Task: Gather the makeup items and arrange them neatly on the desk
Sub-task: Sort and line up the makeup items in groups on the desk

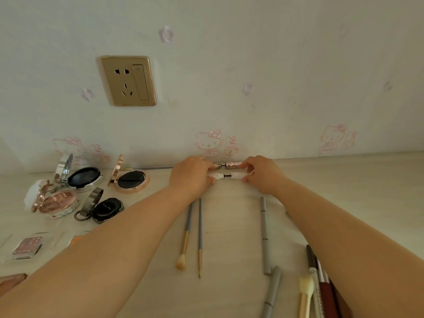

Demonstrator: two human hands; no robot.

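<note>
Both my hands reach to the back of the pale desk (229, 210). My left hand (191, 175) and my right hand (261, 173) pinch the two ends of a white lipstick tube (231, 175), which lies flat and shows a dark gap in its middle. Just behind it, against the wall, lies a pink-gold lipstick (231, 165), touched by my fingertips. Two slim brushes (191, 235) and a grey pencil (264, 235) lie in front of my hands.
Several open compacts (130, 179) stand at the left, with a pink eyeshadow pan (27, 246) nearer me. More pencils and a brush (307, 292) lie at the lower right. A gold wall socket (128, 80) sits above the desk.
</note>
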